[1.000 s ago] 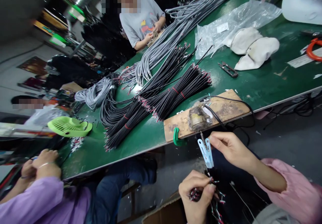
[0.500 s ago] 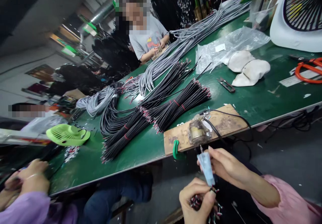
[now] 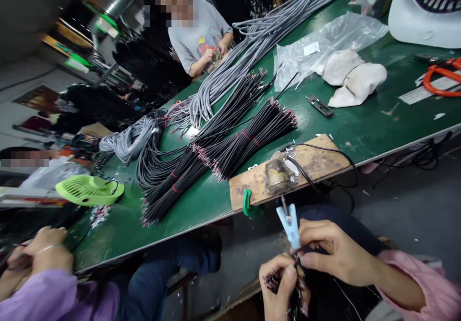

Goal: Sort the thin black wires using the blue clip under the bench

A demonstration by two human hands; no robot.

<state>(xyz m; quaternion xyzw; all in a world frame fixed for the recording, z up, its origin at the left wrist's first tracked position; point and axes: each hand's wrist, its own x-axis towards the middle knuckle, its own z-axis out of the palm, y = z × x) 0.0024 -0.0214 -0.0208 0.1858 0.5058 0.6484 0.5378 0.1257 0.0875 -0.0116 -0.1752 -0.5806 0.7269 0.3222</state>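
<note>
Below the table edge, my left hand is closed round a bunch of thin wires with red and white stripped ends. My right hand is pinched on a light blue clothes peg that stands upright just above the wire ends. A thin soldering tip pokes out over the table edge right behind the peg. It comes from a brown, grimy soldering block fixed on a wooden board, which a green clamp holds to the green table.
Bundles of black cables and grey cables cover the table's middle. White cloths, a plastic bag, snips, orange scissors and a white fan lie to the right. Other people work at the left and far side.
My right hand with the peg has dropped from the soldering tip toward my left hand, and the two hands are now close together. The camera view swung up, then back down.
</note>
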